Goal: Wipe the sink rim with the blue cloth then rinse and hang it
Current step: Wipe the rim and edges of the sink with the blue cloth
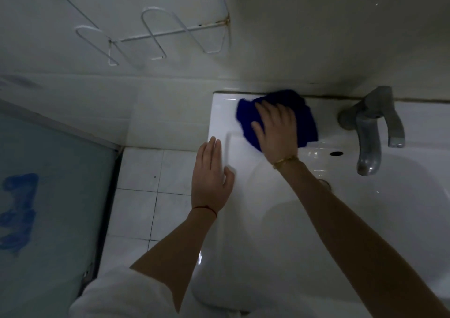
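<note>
A dark blue cloth lies bunched on the back left corner of the white sink rim, close to the wall. My right hand presses flat on the cloth with straight, spread fingers and covers its middle. My left hand rests flat on the sink's left edge, fingers straight and together, holding nothing. The basin opens to the right of both arms.
A grey metal tap stands at the back of the sink, right of the cloth. A white wire rack is fixed on the tiled wall at the upper left. White floor tiles and a pale blue panel lie left of the sink.
</note>
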